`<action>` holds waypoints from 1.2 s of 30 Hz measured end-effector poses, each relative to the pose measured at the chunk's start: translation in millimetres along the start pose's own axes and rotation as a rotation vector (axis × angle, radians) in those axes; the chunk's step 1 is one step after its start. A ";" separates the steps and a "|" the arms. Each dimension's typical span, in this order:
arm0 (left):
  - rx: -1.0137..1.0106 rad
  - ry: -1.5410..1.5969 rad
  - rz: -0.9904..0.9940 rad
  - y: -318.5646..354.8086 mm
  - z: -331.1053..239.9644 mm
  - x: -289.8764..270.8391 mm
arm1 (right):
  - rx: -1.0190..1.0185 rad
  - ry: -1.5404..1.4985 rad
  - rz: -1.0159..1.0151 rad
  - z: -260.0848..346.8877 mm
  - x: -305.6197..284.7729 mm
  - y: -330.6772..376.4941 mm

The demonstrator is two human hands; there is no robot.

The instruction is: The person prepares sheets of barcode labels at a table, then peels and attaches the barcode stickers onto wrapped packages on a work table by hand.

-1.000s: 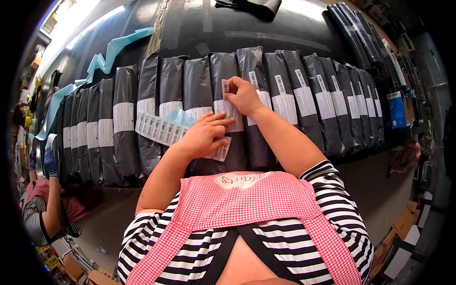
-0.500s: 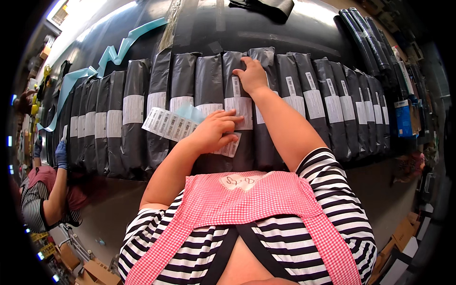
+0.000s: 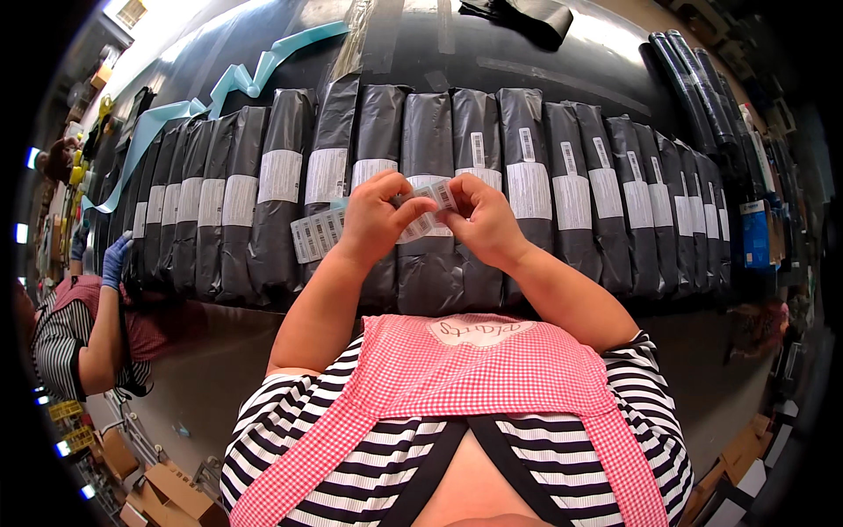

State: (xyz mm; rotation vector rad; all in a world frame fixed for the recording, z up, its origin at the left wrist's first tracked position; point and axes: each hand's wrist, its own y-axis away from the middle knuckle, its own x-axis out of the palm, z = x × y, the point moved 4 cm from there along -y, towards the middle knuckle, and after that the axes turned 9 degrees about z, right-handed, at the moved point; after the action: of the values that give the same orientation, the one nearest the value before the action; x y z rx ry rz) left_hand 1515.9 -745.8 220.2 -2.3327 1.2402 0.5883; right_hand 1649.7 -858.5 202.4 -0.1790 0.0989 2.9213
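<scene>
A strip of white barcode stickers [image 3: 318,235] on pale blue backing runs between my two hands. My left hand [image 3: 373,220] is closed on it, and part of the strip hangs out past the wrist. At the other end, my right hand [image 3: 488,227] pinches the strip with thumb and fingertips. Beneath them stands a row of dark grey plastic-wrapped packages with white labels. The package [image 3: 428,132] under my hands shows no narrow sticker on its upper part. Its right neighbour has a narrow barcode sticker [image 3: 478,150] above the label, as do several packages farther right.
Crumpled light blue backing ribbon [image 3: 235,81] lies on the black table [image 3: 421,48] at the far left. Dark rolls [image 3: 685,83] and a blue box [image 3: 754,234] are at the right. At the left, a co-worker's blue-gloved hand [image 3: 115,259] touches the row's end.
My right hand has left the upper part of a package, where a barcode sticker stays, and now pinches the sticker strip beside my left hand. The view has shifted, moving the row rightward.
</scene>
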 end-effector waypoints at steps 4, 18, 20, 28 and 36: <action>-0.079 0.235 0.001 7.4 16.0 3.3 | -0.070 0.058 -0.062 -12.0 7.9 0.3; 0.289 -0.078 0.532 13.9 19.9 11.0 | 0.104 -0.240 -0.052 -36.4 -18.5 -84.8; 0.277 -0.232 0.568 19.8 23.1 26.8 | 0.137 -0.166 -0.041 -40.8 -12.2 -95.1; 0.250 -0.240 0.623 22.0 34.1 30.9 | 0.147 0.161 -0.048 -45.0 -8.0 -100.9; 0.238 -0.217 0.608 22.3 34.8 30.4 | 0.086 0.304 -0.047 -51.8 -8.1 -105.5</action>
State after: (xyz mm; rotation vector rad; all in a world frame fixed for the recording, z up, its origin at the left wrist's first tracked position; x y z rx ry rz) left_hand 1506.9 -757.9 171.2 -1.6337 1.8021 0.8059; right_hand 1686.1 -761.4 146.4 -0.6009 0.2628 2.8142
